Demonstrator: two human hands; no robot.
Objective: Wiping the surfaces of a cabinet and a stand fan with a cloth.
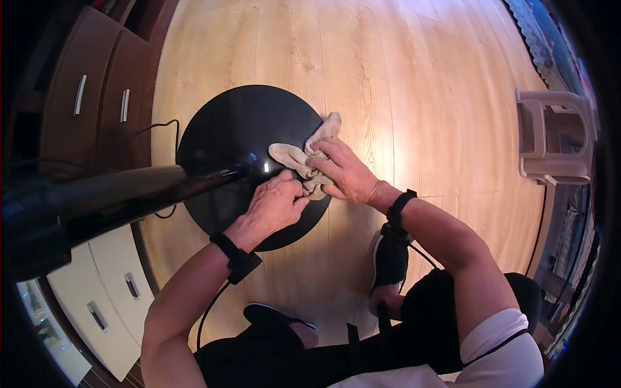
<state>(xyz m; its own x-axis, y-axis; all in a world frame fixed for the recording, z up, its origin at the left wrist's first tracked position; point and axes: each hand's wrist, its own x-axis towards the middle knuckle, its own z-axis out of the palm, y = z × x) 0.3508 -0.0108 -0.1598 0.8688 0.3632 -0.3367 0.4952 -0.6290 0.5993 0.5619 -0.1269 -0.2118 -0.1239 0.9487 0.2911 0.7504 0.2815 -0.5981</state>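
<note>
A round black base [228,126] lies flat on the floor before me, with a glossy black pole [145,201] rising from it towards the left side of the view. My right hand [347,172] grips a crumpled beige cloth [291,157] at the base's right edge. One end of the cloth sticks out past the rim, and another lies over the black surface. Close to the foot of the pole, my left hand [275,201] has its fingers curled beside the cloth. Whether those fingers pinch anything is hidden.
Dark brown cabinets [128,92] stand at the left, with pale cabinet doors [99,291] below them. A thin black cable [167,122] runs beside the base. On the wood-look floor [359,63], a plastic stool [555,136] is at the right. My shoe [389,262] is near the base.
</note>
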